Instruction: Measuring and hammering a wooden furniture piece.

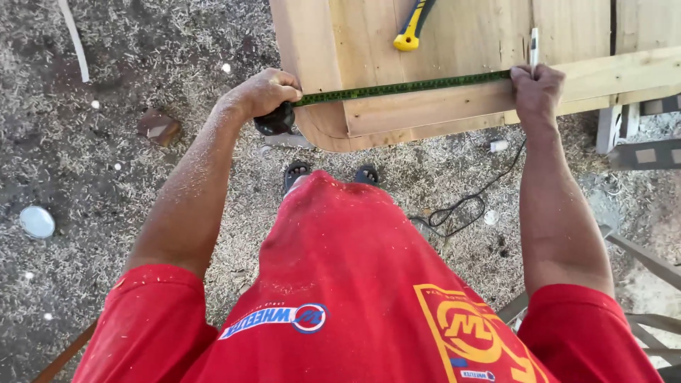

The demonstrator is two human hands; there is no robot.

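1. The tape measure (397, 89) was a thin green-yellow blade with dark marks, drawn flat across the wooden board (454, 106) near the board's near edge.
2. Its black case (275, 119) hung just off the board's rounded left corner, and the left hand (264, 93) had its fingers curled tight around that case.
3. The right hand (537, 91) pressed the blade's far end to the board, fingers bunched together, pinching a white pen (534, 48) upright.
4. A yellow-handled tool (411, 27) lay farther up the board.
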